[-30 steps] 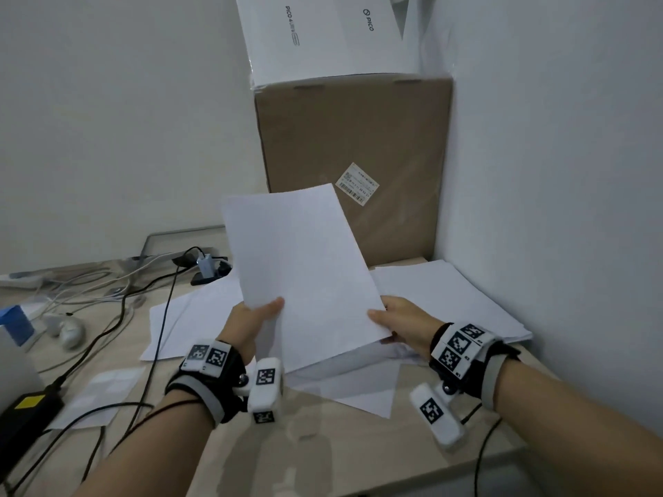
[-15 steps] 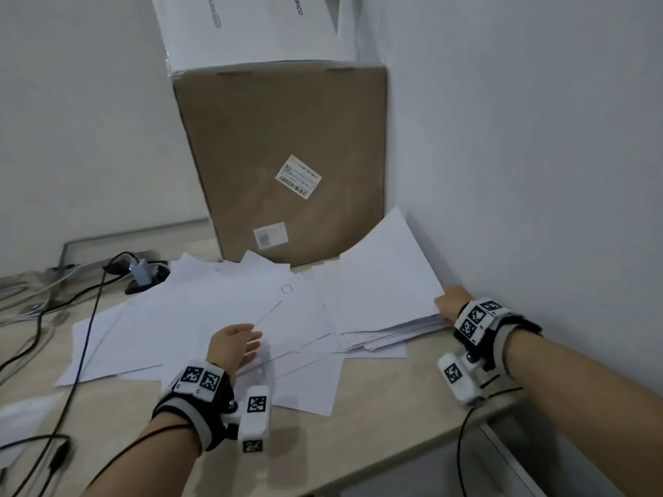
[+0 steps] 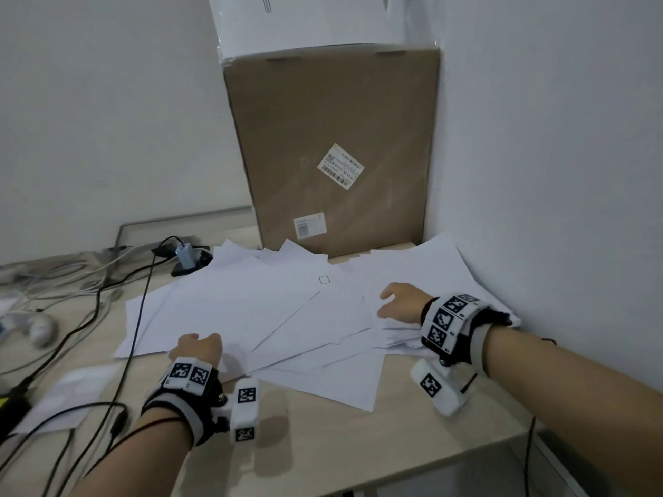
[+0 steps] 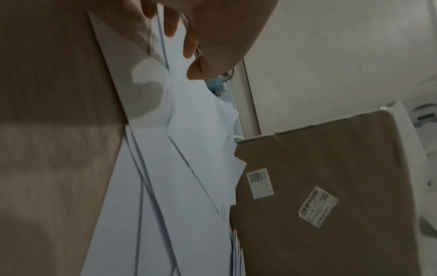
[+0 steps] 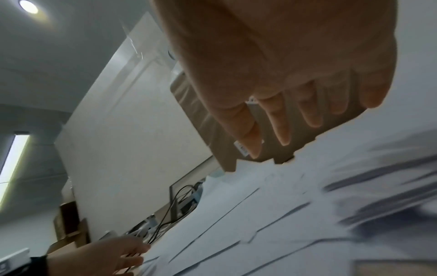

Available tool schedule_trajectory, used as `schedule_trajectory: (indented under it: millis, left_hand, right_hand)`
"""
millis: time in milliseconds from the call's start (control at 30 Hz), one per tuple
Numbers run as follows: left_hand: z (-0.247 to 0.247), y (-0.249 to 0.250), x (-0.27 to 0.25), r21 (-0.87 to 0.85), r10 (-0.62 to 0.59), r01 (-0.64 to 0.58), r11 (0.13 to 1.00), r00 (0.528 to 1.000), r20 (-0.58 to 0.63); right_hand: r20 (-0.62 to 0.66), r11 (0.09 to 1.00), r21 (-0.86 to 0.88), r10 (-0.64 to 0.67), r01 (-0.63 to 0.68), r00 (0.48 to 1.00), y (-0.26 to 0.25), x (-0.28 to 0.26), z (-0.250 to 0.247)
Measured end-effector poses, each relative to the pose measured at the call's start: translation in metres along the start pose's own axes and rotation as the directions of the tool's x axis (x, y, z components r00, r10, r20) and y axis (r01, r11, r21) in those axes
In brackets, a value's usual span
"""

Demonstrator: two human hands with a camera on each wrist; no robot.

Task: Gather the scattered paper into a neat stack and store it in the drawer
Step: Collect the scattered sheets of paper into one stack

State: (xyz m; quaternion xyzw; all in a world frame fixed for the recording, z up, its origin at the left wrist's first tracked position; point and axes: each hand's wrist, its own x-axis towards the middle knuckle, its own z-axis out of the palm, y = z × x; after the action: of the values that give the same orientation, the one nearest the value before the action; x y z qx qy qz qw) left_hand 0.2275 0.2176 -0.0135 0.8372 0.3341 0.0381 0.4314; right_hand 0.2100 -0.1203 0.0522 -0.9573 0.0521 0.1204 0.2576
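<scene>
White paper sheets point(image 3: 272, 310) lie fanned and overlapping across the desk point(image 3: 323, 446), from near its front edge back to the far right corner, where a thicker pile point(image 3: 441, 278) sits against the wall. One sheet carries a small rounded-square mark; nothing else on the paper can be read.

The left hand point(image 3: 196, 349) sits at the near left edge of the spread, fingertips point(image 4: 189, 50) on the sheets; whether they pinch a sheet cannot be told. The right hand point(image 3: 400, 303) hovers over the pile with fingers point(image 5: 281, 130) loosely spread, gripping nothing.

A tall closed cardboard box point(image 3: 333, 148) stands in the far right corner; its two stickers are barcoded but too blurred to read. A white box point(image 3: 305, 19) on top is cut off by the frame.

Cables point(image 3: 118, 317) and a charger point(image 3: 184, 258) lie along the desk's left side.
</scene>
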Motion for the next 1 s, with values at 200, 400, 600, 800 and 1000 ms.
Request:
schedule_trajectory:
  millis: [200, 400, 600, 800, 1000]
  left_hand:
    - [-0.016, -0.005, 0.019, -0.065, -0.075, 0.077, 0.995, 0.996, 0.038]
    - [-0.007, -0.009, 0.061, -0.278, -0.144, 0.170, 0.945, 0.983, 0.114]
    - [-0.009, 0.000, 0.060, -0.527, -0.180, 0.231, 0.818, 0.973, 0.148]
    - [-0.011, 0.008, 0.071, -0.627, -0.197, 0.201, 0.753, 0.977, 0.077]
    - [-0.011, 0.009, 0.071, -0.742, -0.140, 0.246, 0.624, 0.969, 0.204]
  right_hand:
    - [0.239, 0.997, -0.061, -0.032, 0.048, 0.971, -0.057, 0.034, 0.046]
    - [0.294, 0.967, -0.238, -0.020, 0.093, 0.956, -0.063, 0.057, 0.067]
    - [0.308, 0.936, -0.322, -0.038, 0.142, 0.951, -0.058, 0.066, 0.070]
    - [0.289, 0.927, -0.344, -0.043, 0.146, 0.956, -0.054, 0.071, 0.075]
    - [0.283, 0.930, -0.335, -0.057, 0.154, 0.957, -0.053, 0.071, 0.075]
